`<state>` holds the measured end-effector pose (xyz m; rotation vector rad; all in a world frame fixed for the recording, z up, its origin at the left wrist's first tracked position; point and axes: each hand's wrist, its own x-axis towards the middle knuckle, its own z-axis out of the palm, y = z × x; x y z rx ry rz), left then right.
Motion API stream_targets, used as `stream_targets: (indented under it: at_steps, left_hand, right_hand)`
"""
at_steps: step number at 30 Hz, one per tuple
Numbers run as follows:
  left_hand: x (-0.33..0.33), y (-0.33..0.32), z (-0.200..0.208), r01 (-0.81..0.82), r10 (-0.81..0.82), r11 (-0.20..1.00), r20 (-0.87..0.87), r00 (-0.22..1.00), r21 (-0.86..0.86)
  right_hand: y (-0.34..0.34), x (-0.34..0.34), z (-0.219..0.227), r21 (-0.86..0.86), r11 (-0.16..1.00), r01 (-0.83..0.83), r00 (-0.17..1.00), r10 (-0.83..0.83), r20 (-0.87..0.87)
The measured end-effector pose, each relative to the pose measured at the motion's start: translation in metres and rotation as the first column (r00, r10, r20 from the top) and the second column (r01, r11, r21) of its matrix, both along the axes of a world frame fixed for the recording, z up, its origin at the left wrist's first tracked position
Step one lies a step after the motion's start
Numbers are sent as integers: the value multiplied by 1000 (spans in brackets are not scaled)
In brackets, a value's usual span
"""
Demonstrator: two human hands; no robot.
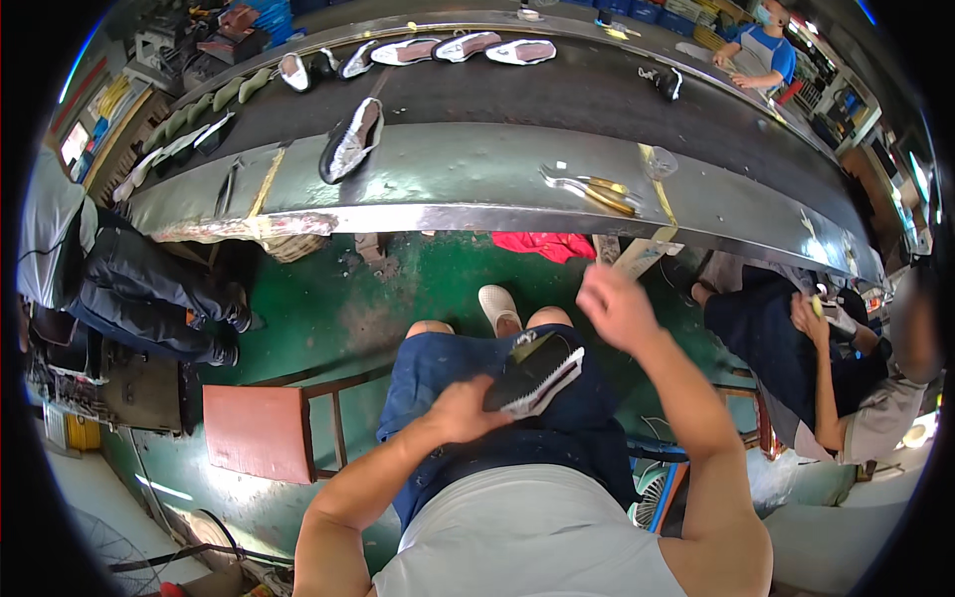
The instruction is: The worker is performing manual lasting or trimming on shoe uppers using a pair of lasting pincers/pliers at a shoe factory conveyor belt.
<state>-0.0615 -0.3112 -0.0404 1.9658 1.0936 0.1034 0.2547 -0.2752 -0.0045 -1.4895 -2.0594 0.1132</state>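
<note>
On my lap lies a black shoe upper (527, 370) with a white, toothed-looking edge, tilted over my blue shorts. My left hand (464, 409) is closed round its near end. My right hand (619, 308) is raised to the right of the shoe, apart from it, close to the front edge of the metal bench (448, 217). Motion smears its fingers, and I cannot make out anything in them. Beyond it on the bench lie pliers (597, 193) with yellow handles. A black shoe upper with a whitish lining (353, 141) rests farther left on the bench edge.
A dark conveyor belt (557, 95) carries a row of white-lined shoes (406, 52). To my left are a stool (257, 430) and a standing person (129, 279). A seated co-worker (836, 368) is on my right; another person (761, 55) works across the belt.
</note>
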Motion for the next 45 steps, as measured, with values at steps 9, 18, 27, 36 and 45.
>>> stream_targets:
  at_steps: [9,18,27,36,45]
  left_hand:
    - [13,49,107,-143,112,967,154,982,210]
    - [8,71,52,-59,170,975,551,817,-215]
    - [48,79,-83,-183,343,846,248,906,-501]
    - [14,-4,-56,-366,385,920,150,911,-140]
    - [22,-14,-56,-450,408,875,230,884,178]
  right_hand:
    - [128,71,-14,194,928,316,868,-366,336]
    - [106,53,44,-253,888,385,831,-214,513]
    - [129,47,33,-479,748,459,875,-286,392]
    - [-77,-21,-11,-826,397,-401,676,-481,-559]
    - [-79,-33,-29,-903,211,-374,911,-97,-401]
